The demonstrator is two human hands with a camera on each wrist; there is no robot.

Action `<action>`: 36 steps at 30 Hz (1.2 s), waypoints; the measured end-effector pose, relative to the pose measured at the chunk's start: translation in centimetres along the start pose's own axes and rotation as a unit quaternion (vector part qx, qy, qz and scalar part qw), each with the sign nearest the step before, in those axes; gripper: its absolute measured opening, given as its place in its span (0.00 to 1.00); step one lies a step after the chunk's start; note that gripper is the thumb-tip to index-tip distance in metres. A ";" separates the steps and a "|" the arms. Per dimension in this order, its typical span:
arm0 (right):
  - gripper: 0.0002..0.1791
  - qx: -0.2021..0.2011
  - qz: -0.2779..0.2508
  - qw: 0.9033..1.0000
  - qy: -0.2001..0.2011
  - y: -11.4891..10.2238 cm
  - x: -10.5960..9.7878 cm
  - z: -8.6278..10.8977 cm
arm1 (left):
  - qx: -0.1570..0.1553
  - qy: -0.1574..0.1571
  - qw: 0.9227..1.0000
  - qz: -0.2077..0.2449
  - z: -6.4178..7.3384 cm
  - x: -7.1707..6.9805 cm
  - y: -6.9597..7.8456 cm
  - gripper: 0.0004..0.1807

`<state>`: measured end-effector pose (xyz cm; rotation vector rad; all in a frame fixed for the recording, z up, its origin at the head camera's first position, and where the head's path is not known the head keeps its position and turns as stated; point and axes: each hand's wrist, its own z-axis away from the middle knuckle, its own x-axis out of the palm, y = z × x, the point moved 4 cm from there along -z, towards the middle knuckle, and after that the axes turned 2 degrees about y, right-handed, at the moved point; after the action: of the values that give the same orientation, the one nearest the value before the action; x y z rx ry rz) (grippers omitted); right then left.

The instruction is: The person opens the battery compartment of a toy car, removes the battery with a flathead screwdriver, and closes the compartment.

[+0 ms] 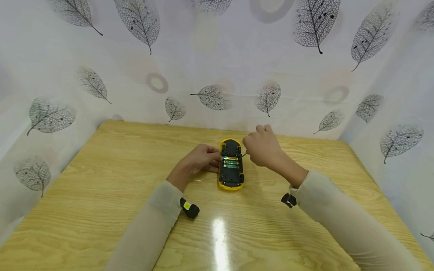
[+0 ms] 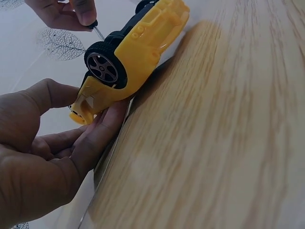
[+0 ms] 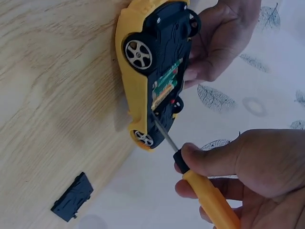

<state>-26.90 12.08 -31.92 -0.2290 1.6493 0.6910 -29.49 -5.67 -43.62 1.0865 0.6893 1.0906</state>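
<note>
A yellow toy car lies upside down on the table, its black underside facing up. Its battery compartment is uncovered and shows several green-and-gold batteries. My left hand grips the car's side, thumb at the upper edge and fingers below, as the left wrist view shows. With my right hand I hold a screwdriver by its orange-yellow handle, below a black collar. Its metal shaft slants to the underside, the tip right at the end of the compartment. In the head view the handle is hidden by my right hand.
A small black battery cover lies apart from the car on the wooden table. Behind the table hangs a pale cloth printed with leaves, also along both sides. A black wrist camera sits at my left sleeve.
</note>
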 end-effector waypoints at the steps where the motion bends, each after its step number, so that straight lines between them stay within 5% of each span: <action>1: 0.12 0.004 -0.012 1.000 -0.005 0.2 0.0 0.0 | 0.000 0.001 1.000 0.001 0.0 0.0 0.0 0.21; 14: 0.05 0.054 -0.161 0.986 0.007 2.3 1.9 1.2 | -0.003 0.009 1.000 0.009 0.1 0.0 -0.1 0.25; 20: 0.05 0.061 -0.218 0.973 0.034 3.3 3.4 2.1 | 0.002 0.001 1.000 0.012 0.2 0.1 -0.1 0.25; 28: 0.04 0.059 -0.315 0.945 0.067 4.3 5.8 2.9 | -0.002 0.007 1.000 0.014 0.2 0.1 -0.1 0.26; 36: 0.04 0.058 -0.341 0.935 0.074 4.5 6.5 3.3 | -0.007 0.002 1.000 0.017 0.3 0.1 -0.1 0.27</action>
<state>-27.87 19.04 -36.87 -0.7401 1.5998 0.0468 -29.20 -5.68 -43.58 1.0880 0.6684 1.1245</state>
